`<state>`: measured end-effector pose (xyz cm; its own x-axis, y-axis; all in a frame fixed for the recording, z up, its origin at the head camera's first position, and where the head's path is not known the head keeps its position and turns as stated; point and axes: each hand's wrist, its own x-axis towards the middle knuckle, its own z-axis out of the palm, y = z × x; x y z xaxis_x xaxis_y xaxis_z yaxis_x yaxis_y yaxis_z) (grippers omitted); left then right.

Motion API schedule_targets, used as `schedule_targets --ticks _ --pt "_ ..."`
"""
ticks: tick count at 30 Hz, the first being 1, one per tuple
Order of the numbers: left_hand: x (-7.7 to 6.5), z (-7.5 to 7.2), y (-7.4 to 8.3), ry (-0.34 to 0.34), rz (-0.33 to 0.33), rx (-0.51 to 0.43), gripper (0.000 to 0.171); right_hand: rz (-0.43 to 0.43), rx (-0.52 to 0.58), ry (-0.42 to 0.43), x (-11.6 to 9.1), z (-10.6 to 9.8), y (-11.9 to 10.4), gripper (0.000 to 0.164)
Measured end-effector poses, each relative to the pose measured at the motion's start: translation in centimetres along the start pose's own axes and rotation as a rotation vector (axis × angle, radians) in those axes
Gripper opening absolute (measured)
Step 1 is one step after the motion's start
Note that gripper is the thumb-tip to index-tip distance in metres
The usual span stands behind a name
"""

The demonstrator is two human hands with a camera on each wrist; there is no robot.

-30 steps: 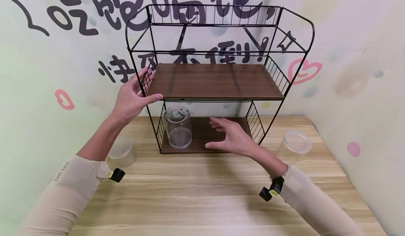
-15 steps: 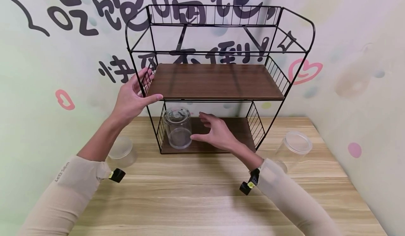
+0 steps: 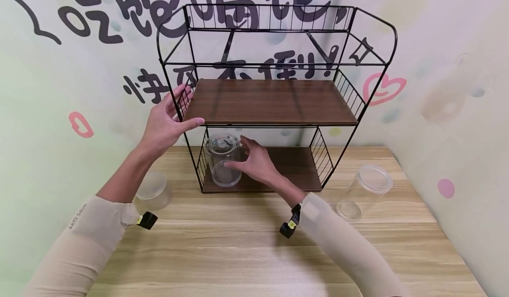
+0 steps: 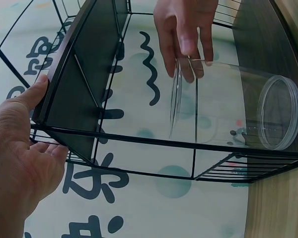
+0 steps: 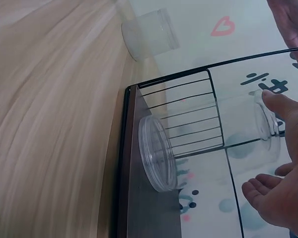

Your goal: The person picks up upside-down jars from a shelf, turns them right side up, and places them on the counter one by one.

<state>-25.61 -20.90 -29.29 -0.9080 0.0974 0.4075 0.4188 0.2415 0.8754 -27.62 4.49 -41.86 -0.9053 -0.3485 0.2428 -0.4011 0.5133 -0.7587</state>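
A black wire rack (image 3: 270, 102) with brown shelf boards stands against the wall. My left hand (image 3: 163, 122) grips its left side at the middle shelf, thumb over the front edge and fingers around the side wires. On the left of the bottom shelf is a clear jar (image 3: 223, 173), its thick ringed end (image 4: 283, 114) resting on the board. My right hand (image 3: 258, 162) is spread around the right side of this jar, thumb in front and fingers behind. In the right wrist view, the thumb lies near the jar's upper end; firm contact cannot be made out.
A short clear jar (image 3: 153, 193) stands on the wooden table (image 3: 222, 253) left of the rack, partly behind my left forearm. To the right stands a taller clear jar (image 3: 367, 191). The middle shelf hangs closely above my right hand.
My right hand has moved left across the bottom shelf, from a gap beside the jar to around its right side. The left hand keeps its place on the rack.
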Motion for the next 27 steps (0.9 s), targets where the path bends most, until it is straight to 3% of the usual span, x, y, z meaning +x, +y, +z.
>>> schedule_targets --ticks 18,27 --pt "-0.1 -0.1 0.1 0.003 -0.016 0.025 0.091 -0.011 0.017 0.000 1.9 2.1 0.3 0.112" --pt "-0.1 0.1 0.0 0.000 -0.010 -0.013 0.091 -0.007 0.027 0.022 1.9 2.5 0.4 0.107"
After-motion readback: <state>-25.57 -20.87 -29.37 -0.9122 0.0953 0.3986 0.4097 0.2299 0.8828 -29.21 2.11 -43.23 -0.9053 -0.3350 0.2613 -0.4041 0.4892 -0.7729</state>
